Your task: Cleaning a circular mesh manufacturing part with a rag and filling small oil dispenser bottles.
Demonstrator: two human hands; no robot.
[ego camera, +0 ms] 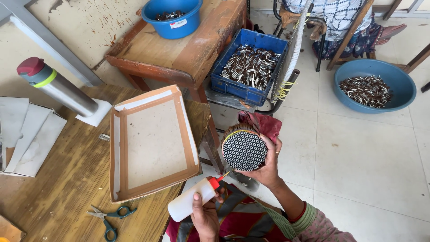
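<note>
Near the wooden table's [67, 179] right edge, the left hand [205, 218] grips a white glue bottle [191, 202], its red tip touching the round bundle of tubes [245, 150] clasped in the right hand [268, 165].

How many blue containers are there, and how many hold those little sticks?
Blue round tubs: 2, one on the wooden bench, one on the floor
Blue crate: 1
Total blue containers: 3
All 3 hold small sticks.
</note>
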